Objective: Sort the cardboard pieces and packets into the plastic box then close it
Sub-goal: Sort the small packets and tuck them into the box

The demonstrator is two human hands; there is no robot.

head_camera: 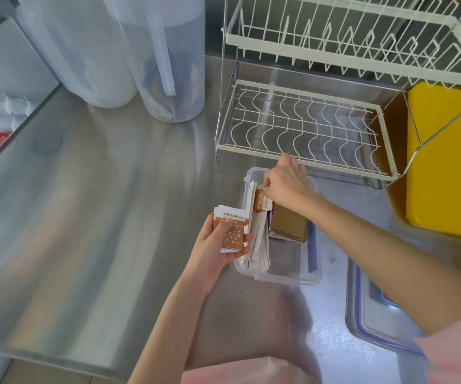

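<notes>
A clear plastic box (293, 275) stands open on the steel counter. Inside it lean white cardboard pieces (260, 239) along the left wall and brown cardboard pieces (289, 225) on the right. My left hand (218, 245) holds a small stack of brown-and-white packets (230, 231) just left of the box. My right hand (286, 182) reaches into the far end of the box, fingers pinched on brown packets (261, 202) standing there. The box's clear lid (376, 320) with a blue seal lies flat to the right, partly under my right forearm.
A white wire dish rack (301, 128) stands right behind the box. A yellow container (448, 162) is at the right. Two translucent jugs (129, 56) stand at the back left. The counter's front edge runs along the lower left.
</notes>
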